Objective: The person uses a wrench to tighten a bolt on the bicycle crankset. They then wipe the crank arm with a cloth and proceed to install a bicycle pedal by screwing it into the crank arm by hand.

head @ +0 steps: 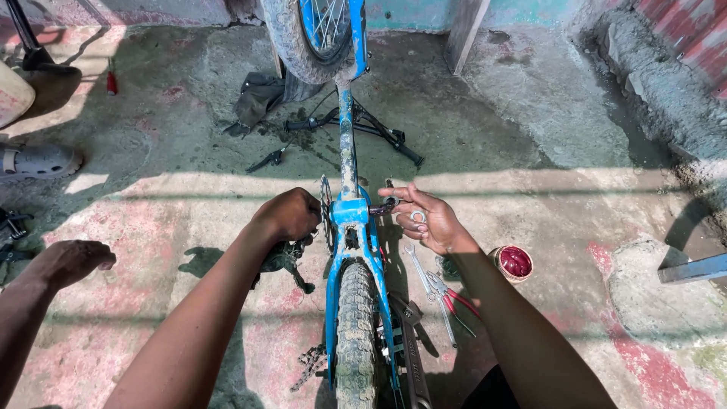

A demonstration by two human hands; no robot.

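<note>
- Head view: an upturned blue bicycle frame (350, 220) stands on the concrete floor (568, 121).
- The left hand (291, 213) is fisted around the chainring-side crank (326, 216).
- The right hand (424, 220) pinches the axle end (384, 204) and holds a metal ring (418, 216).
- Pliers (447, 291) and a red grease tin (514, 262) lie nearby.

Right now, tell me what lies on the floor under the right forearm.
Under the right hand and forearm lie a spanner and red-handled pliers on the concrete floor, beside a small tub of red grease. The forearm covers the pliers' handle ends.
</note>
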